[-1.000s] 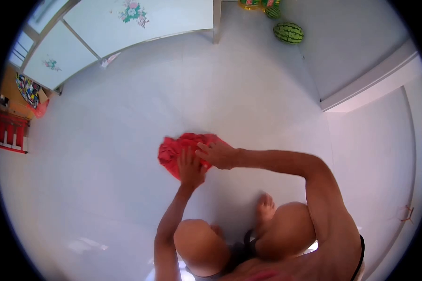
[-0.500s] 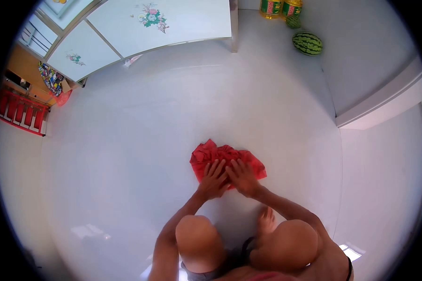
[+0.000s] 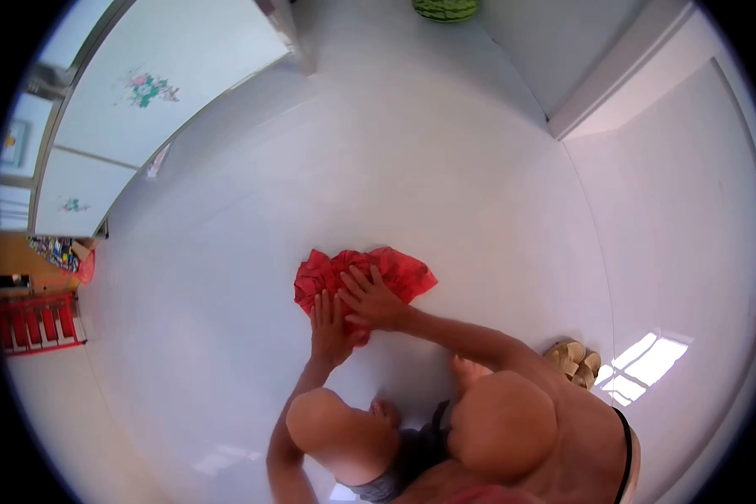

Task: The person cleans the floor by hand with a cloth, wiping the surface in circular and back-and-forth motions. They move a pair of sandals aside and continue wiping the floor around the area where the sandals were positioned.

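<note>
A crumpled red cloth [image 3: 399, 270] lies bunched on the pale, glossy floor [image 3: 218, 294] in front of my bent knees. My left hand [image 3: 331, 330] presses on its near left part, fingers stretched forward. Higher up and to the right, my right hand [image 3: 374, 300] rests flat on the cloth's middle with its fingers spread. The two hands are side by side, close together. Part of the cloth is hidden under both palms.
White cabinets with flower prints [image 3: 164, 88] stand at the upper left. A red rack-like object [image 3: 42, 326] is at the far left. A watermelon [image 3: 445, 8] sits at the top edge. Brown shoes [image 3: 573, 361] are right of my knees, and a wall corner [image 3: 554, 126] juts in at the upper right.
The view has turned, so the cabinets appear farther left and the shoes have come into sight. Both hands stay on the cloth; my right hand now sits farther forward than my left.
</note>
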A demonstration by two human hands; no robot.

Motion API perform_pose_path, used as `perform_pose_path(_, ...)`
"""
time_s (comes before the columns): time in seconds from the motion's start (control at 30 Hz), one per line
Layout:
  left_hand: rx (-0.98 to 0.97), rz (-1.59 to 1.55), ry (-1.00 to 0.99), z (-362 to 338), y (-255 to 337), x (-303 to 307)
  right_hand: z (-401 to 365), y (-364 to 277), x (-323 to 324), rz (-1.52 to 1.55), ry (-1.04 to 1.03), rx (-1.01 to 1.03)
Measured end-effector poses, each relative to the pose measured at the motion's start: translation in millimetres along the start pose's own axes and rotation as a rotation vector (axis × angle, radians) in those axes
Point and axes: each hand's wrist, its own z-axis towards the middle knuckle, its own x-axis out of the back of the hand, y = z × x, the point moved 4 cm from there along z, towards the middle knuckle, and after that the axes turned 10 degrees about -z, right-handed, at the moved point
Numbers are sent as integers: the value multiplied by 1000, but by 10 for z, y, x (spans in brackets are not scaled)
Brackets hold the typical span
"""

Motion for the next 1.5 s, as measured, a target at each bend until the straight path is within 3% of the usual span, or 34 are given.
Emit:
perform_pose_path(0.2, -27, 127, -215, 250, -55, 151, 3, 132, -91, -41, 85, -15)
perform_pose_path(0.37, -195, 152, -146, 913, -140, 286, 348, 655, -53, -91, 70, -82)
perform_pose_path(0.47, -147, 88, -134, 1444, 74, 556, 587, 1098, 0, -113, 131, -122)
perform_pose_path(0.57, -198, 37, -8, 1994, 152, 583, 728, 1569, 88, -185, 167, -191)
perform_pose_path(0.67, -116, -12, 151, 2345, 563, 373, 649, 1991, 272, -264, 164, -241)
perform_pose_path(0.73, -258, -12, 272, 2512, 783, 104, 362, 2224, 450, -235, 176, -289)
perform_pose_path(0.87, -665, -215, 508, 2546, 1992, -137, -602, 2541, 880, -189, 250, -486)
perform_pose_path(0.9, -622, -258, 503, 2508, 2264, -233, -889, 2566, 929, -253, 214, -561)
perform_pose_path(0.93, -539, -341, 363, 2415, 2547, -267, -1201, 2584, 932, -328, 200, -607)
perform_pose_path(1.07, -608, -391, 373, 1949, 3162, -947, -2248, 2233, 1183, -434, 101, -821)
perform_pose_path(1.13, -629, -416, 320, 1628, 3327, -1197, -2675, 2064, 1162, -451, 152, -845)
perform_pose_path(1.37, -603, -410, 292, 1577, 3155, -1269, -2584, 1978, 1033, -550, 134, -822)
perform_pose_path(1.5, -441, -390, 397, 1630, 2463, -891, -1664, 1806, 969, -433, 192, -640)
